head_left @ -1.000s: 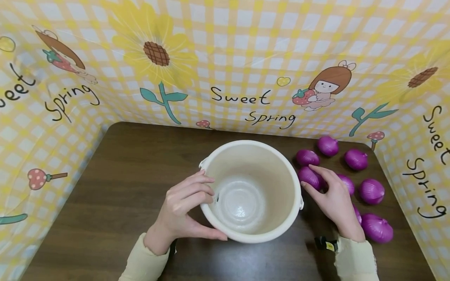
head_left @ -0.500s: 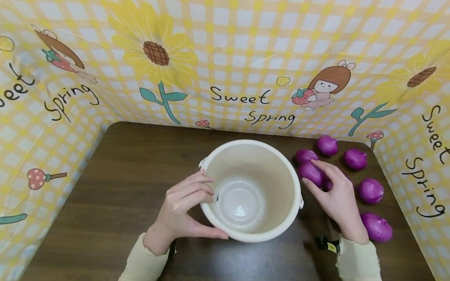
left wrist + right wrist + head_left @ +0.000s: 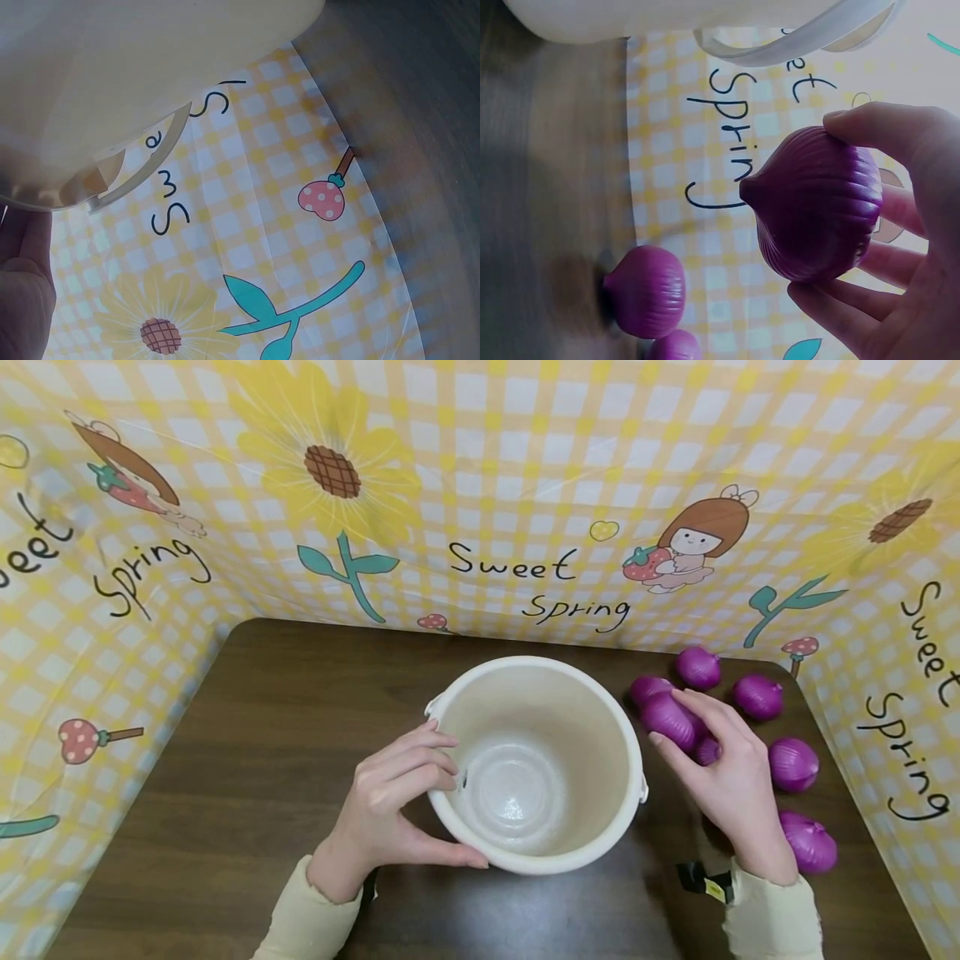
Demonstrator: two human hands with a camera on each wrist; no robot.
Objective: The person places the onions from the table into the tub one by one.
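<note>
A cream bucket [image 3: 558,714] stands upright in the middle of the table, nothing inside it. My left hand [image 3: 390,802] holds its left rim, fingers over the edge and thumb along the front. In the left wrist view the bucket's pale side [image 3: 112,82] and handle [image 3: 150,165] fill the upper left. To the right of the bucket, my right hand [image 3: 738,781] pinches a purple onion [image 3: 670,722] between thumb and fingers. The right wrist view shows this onion [image 3: 817,202] raised above the table, its pointed end facing away from the palm.
Several more purple onions lie on the right of the brown table [image 3: 300,710], among them one behind the held onion [image 3: 647,688], one at the back [image 3: 698,667] and one near the right sleeve [image 3: 810,843]. A yellow checked cloth [image 3: 517,468] walls the back and sides.
My right hand has taken the onion up off the table and moved slightly back and right with it, uncovering another onion beneath. The left hand and bucket have stayed in place.
</note>
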